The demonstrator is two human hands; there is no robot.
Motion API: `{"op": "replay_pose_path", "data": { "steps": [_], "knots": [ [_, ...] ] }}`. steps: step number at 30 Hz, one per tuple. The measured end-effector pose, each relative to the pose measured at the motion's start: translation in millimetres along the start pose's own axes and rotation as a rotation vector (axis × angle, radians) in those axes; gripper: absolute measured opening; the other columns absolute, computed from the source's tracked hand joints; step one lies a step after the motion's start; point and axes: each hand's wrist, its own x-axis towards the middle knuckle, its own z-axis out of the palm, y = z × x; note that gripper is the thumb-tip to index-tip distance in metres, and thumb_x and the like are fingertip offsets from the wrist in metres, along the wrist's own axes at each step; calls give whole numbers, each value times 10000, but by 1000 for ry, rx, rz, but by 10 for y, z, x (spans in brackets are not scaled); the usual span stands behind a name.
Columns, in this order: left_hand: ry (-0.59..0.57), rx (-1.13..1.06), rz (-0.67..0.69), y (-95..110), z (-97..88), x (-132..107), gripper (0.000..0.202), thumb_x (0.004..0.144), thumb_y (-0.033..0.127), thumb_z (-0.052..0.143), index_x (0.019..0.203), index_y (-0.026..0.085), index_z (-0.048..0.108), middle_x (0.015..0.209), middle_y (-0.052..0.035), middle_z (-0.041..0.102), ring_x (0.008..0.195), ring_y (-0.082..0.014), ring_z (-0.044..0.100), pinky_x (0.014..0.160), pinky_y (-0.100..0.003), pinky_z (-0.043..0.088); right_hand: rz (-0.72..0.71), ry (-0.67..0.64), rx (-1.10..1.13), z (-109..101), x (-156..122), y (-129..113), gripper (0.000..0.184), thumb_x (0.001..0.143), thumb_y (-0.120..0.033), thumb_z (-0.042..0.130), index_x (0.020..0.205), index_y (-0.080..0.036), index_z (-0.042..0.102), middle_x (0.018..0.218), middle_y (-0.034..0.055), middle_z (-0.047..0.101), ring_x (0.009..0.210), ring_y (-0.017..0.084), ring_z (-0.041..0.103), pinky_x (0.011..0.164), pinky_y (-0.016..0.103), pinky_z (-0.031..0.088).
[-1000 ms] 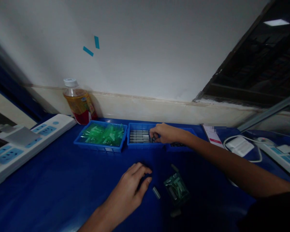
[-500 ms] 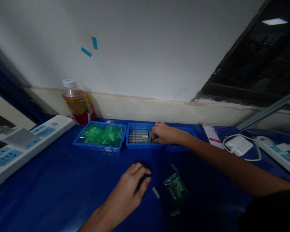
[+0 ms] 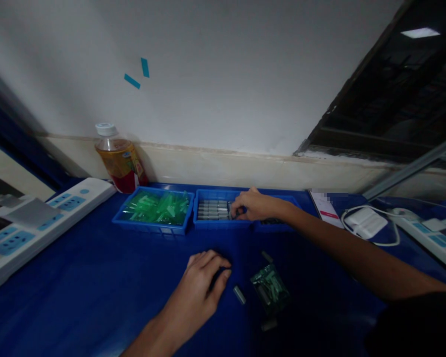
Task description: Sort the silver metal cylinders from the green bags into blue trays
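Observation:
My right hand [image 3: 253,206] reaches into the middle blue tray [image 3: 202,224], which holds rows of small grey metal pieces [image 3: 212,210]. Its fingers are pinched on one of those pieces at the right end of the rows. My left hand [image 3: 202,287] rests palm down on the blue table with its fingers curled over something dark that I cannot make out. A single grey metal piece [image 3: 240,294] lies just right of it, beside a small heap of green sleeves [image 3: 270,290].
A left blue tray [image 3: 151,225] holds green sleeves. A drink bottle [image 3: 119,159] stands behind it. White power strips lie at far left [image 3: 40,218] and far right [image 3: 436,240]. A white charger with cable [image 3: 366,223] and a paper card [image 3: 325,206] lie at right.
My right hand has shifted slightly among the grey pieces in the tray. My left hand stays put on the table.

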Motion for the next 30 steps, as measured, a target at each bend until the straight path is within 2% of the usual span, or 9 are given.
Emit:
{"op": "replay_pose_path", "data": {
  "steps": [5,10,15,17,22,27,30],
  "knots": [
    [10,22,3,5,-9,9,177,925,235,433,943,206,607,914,-47,642,904,-201,594,853,-399,408,-39,-61,67,-21,1,-4,129,797,-219,622,874,-249,721,918,1,705,902,166,582,819,336,234],
    [4,22,6,0,-20,10,188,926,239,432,946,198,614,916,-54,649,893,-198,593,850,-397,402,4,-132,40,-84,-11,-43,159,782,-169,608,879,-226,720,932,16,697,906,175,581,834,352,251],
    [-10,17,3,-6,-20,12,186,928,241,425,951,208,607,927,-54,640,917,-208,588,851,-400,402,5,-24,13,-77,-74,-48,227,791,-197,622,1007,-222,687,913,30,697,883,176,586,808,329,290],
    [-16,19,2,1,-25,12,181,926,235,426,944,208,604,926,-52,639,913,-208,590,845,-398,406,-29,-3,-56,-78,-106,-62,202,807,-193,606,983,-232,697,934,34,697,917,191,575,809,335,292],
    [-10,26,1,11,-37,17,182,924,248,435,938,205,612,919,-51,644,900,-199,595,845,-378,413,-60,-47,-171,-118,-128,-152,174,814,-154,573,895,-220,712,917,37,700,923,203,569,817,354,288],
    [-15,38,7,-5,-31,15,186,924,241,430,938,207,612,922,-52,640,911,-199,595,842,-373,415,-33,99,-181,-70,-79,-160,143,847,-198,546,871,-171,684,904,63,690,941,208,558,828,339,305],
    [-26,38,8,-10,-29,10,183,926,240,430,950,212,610,932,-45,636,918,-197,595,848,-376,412,-42,124,-179,-9,-62,-140,146,853,-192,531,877,-163,672,905,70,684,959,207,547,828,329,311]
  ]
}}
